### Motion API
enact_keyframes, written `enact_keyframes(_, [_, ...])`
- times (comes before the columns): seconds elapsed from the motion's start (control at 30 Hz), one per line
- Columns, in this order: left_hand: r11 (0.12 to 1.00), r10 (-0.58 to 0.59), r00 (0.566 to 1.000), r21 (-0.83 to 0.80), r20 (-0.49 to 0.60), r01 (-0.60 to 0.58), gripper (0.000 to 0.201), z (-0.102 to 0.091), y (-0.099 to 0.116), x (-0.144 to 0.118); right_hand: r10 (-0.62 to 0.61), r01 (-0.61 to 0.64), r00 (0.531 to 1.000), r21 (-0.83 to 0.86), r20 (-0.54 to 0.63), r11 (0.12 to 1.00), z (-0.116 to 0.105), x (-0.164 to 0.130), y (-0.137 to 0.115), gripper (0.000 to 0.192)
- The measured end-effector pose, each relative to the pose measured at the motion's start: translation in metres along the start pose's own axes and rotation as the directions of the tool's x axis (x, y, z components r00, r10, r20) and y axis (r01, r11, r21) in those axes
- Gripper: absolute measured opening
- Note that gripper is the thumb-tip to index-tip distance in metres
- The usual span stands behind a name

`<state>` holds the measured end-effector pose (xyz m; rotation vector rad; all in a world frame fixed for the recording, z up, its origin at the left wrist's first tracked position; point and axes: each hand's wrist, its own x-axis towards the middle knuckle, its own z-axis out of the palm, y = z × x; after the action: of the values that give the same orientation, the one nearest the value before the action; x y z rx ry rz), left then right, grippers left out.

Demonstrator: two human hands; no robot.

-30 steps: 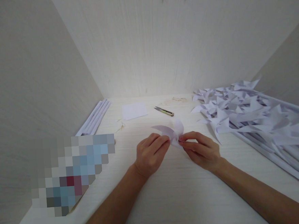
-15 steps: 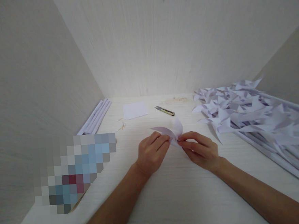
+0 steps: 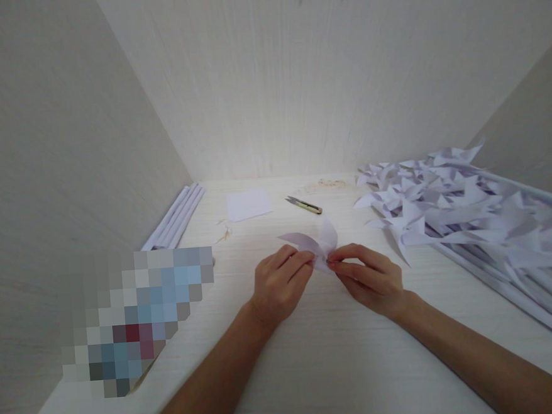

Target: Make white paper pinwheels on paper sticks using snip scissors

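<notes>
Both of my hands pinch one small folded white paper piece [image 3: 317, 242] with curved, pointed flaps, held just above the pale wooden table [image 3: 315, 355]. My left hand [image 3: 280, 283] grips its left side with thumb and fingertips. My right hand [image 3: 366, 277] pinches its centre from the right. The flaps stick up and to the left between the hands.
A big heap of finished white paper pinwheels on rolled paper sticks [image 3: 466, 219] fills the right side. Small snips [image 3: 304, 205] and a white paper square [image 3: 249, 204] lie further back. Rolled paper sticks [image 3: 175, 218] lie along the left wall. A blurred patch [image 3: 137, 317] covers something at left.
Almost nothing differs; my fingers shift slightly on the folded paper while it stays in the same place.
</notes>
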<state>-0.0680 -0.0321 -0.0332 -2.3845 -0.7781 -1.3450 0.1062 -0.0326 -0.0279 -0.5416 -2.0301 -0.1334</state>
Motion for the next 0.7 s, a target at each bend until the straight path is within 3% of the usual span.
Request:
enact_keyframes(0.47, [0.998, -0.056, 0.998, -0.039, -0.028, 0.054, 0.011, 0.0018, -0.0012, -0.0009, -0.031, 0.032, 0.997, 0.015, -0.065, 0.999, 0.0008, 0.0017, -0.0020, 0.015])
enact_keyframes(0.7, [0.998, -0.054, 0.998, -0.030, -0.016, 0.054, 0.011, 0.0029, -0.0022, -0.0014, -0.018, 0.019, 0.999, 0.015, -0.044, 1.000, 0.0005, 0.0014, -0.0022, 0.015])
